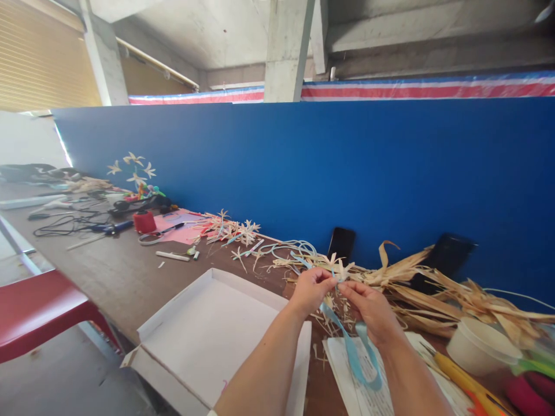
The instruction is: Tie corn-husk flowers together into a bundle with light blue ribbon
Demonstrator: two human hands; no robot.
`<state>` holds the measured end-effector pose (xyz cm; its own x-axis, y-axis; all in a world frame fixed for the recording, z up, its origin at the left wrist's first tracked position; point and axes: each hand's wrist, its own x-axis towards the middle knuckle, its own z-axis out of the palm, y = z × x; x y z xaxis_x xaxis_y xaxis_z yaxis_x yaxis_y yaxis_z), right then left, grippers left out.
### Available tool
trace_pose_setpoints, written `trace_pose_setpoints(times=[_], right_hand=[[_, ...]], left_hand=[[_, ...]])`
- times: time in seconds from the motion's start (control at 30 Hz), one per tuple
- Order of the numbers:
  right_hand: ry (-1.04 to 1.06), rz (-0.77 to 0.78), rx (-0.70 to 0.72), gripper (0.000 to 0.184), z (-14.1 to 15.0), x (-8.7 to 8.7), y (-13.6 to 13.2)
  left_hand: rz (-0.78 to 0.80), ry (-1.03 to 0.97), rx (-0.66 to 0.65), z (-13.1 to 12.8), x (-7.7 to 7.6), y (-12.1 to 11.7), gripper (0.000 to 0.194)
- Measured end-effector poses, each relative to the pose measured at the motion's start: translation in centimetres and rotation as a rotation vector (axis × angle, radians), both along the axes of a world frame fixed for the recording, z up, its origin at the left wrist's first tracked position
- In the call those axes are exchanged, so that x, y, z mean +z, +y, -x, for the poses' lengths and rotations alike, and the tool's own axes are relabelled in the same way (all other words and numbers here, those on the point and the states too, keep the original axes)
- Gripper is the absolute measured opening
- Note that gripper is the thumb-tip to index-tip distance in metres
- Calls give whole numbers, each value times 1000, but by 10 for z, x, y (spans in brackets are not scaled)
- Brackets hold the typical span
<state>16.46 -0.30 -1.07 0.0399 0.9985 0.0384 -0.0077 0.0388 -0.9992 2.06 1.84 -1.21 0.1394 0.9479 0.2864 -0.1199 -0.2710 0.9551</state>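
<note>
My left hand (313,292) is closed in a pinch at the stem of a small pale flower (342,269) made of dried husk. Close against it, the fingertips of my right hand (368,309) pinch the same stem, where a bit of light blue shows. A light blue ribbon (354,361) loops down below both hands, over printed paper (340,352). Its exact hold between the fingers is hidden. Behind the fingertips lie dried corn husks (403,274) and blue cords (295,247).
An open white box (221,329) lies left of my arms. At right are a yellow-handled cutter (466,378) and a white tub (483,346). Two dark phones (341,244) lean on the blue partition (303,167). Husk flowers (243,232), a red roll (145,222) and cables (65,222) extend leftward.
</note>
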Motion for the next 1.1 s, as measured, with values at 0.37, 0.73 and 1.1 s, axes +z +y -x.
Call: trace_pose_setpoints(times=[0.37,0.73,1.1], right_hand=[[2,3,4,31,2,0,0],[169,-15,113,28,6,4,-6],[196,-4,-28,28,14,-1,-1]], left_hand=[[0,-34,-16,-2,-7,3,22],[230,-395,-189,-10,-12,2,36],[254,-328,-55,-16,-10,2,35]])
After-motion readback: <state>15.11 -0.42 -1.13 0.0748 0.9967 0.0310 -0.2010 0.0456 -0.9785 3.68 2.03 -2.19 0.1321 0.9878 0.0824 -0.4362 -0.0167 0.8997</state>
